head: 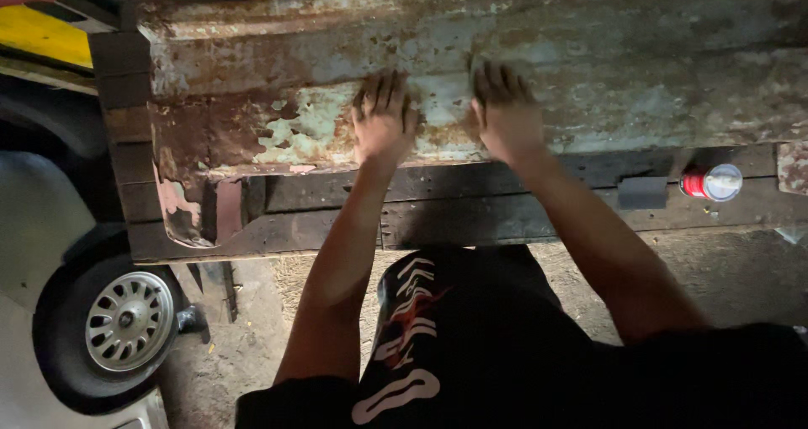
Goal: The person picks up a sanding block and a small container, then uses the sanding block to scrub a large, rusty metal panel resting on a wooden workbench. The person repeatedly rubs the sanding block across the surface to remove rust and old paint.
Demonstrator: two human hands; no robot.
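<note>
**Rusty panel being pressed flat on the bench**

A long rusty metal panel [522, 75], paint flaking pale green, is laid across a dark wooden workbench [471, 218], its long axis running left to right along the bench, one end stopping near the left edge. Both palms are pressed on its near face: left hand [383, 122] and right hand [505, 113], fingers spread apart, nothing gripped. Looks like a rubbing or sanding pass; steady even pressure along the length is probably what's called for next. A red spray can [711, 182] and a dark block [642, 192] are lying near the front edge, right side.
</note>
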